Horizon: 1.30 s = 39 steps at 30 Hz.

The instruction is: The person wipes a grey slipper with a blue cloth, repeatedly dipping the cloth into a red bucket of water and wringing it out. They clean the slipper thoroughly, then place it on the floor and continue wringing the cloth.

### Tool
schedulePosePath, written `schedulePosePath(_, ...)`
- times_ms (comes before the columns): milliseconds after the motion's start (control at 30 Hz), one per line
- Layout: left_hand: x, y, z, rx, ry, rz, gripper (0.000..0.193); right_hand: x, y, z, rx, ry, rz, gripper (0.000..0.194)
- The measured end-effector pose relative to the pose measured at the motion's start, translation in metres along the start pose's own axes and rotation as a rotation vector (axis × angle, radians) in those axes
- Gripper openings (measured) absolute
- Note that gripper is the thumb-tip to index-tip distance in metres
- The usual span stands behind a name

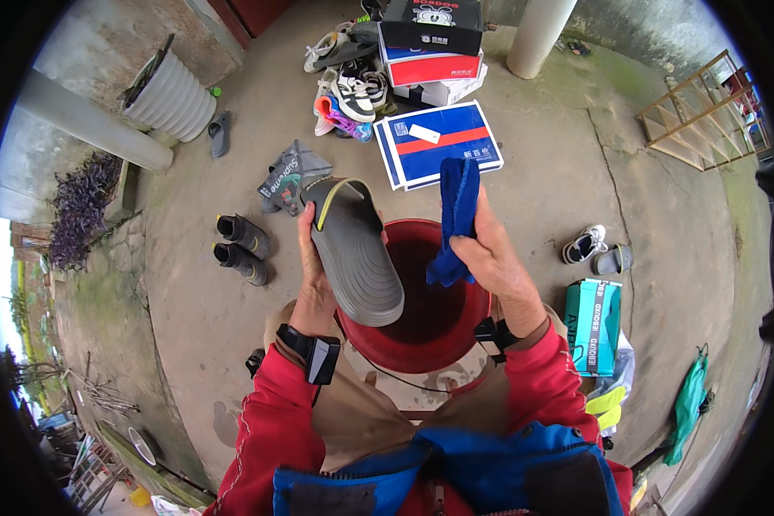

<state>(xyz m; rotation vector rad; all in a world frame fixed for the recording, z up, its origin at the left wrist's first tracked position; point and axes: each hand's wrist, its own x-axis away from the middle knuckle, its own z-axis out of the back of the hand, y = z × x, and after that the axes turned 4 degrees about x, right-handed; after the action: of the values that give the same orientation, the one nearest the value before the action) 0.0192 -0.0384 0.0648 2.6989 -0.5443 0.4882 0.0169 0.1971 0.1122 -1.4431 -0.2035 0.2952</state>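
My left hand (pixel 311 258) grips a grey foam clog (pixel 358 258) by its side, with the thumb along the near edge. The clog is tilted, its ridged sole side or footbed facing up at me, and a strap with a yellow-green edge shows at the upper end. In my right hand (pixel 500 261) a blue cloth (pixel 458 219) is bunched, its ends sticking out above and below the fingers. Both hands are over a red basin (pixel 419 361) between my knees, with dark liquid or shadow inside. Clog and cloth are apart.
Ahead lie blue shoe boxes (pixel 448 145), stacked boxes (pixel 432 64) and a heap of shoes (pixel 355 90). Dark boots (pixel 242 248) and a printed bag (pixel 297 171) are on the left. A sneaker (pixel 583 244), a grey slipper (pixel 614 259) and a teal box (pixel 593 327) sit on the right.
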Motion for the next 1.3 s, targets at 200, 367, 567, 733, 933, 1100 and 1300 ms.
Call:
schedulePosePath(200,0.004,-0.006,-0.008,0.028,-0.082,-0.053,0.078,0.013,-0.063,-0.012,-0.223,0.089,0.181,0.055)
schedulePosePath(367,0.004,-0.003,-0.007,0.018,-0.030,-0.125,0.071,-0.018,-0.061,-0.039,0.519,0.065,0.563,0.026)
schedulePosePath(567,0.001,-0.001,0.008,-0.078,-0.037,-0.144,0.066,-0.032,-0.021,-0.080,0.843,-0.079,0.304,0.018)
schedulePosePath(733,-0.003,-0.005,0.013,-0.171,0.023,-0.318,0.066,-0.050,-0.007,-0.101,0.626,0.277,0.296,0.021)
schedulePosePath(933,-0.002,-0.001,0.014,-0.107,-0.017,-0.285,0.066,-0.011,0.001,-0.095,0.182,0.078,0.437,0.046)
schedulePosePath(1100,0.000,-0.002,0.012,-0.162,-0.026,-0.205,0.068,0.008,-0.001,-0.088,0.574,-0.145,0.478,0.055)
schedulePosePath(1300,0.012,-0.005,0.007,-0.278,0.074,-0.149,0.069,-0.001,0.008,-0.090,0.532,0.008,0.345,0.055)
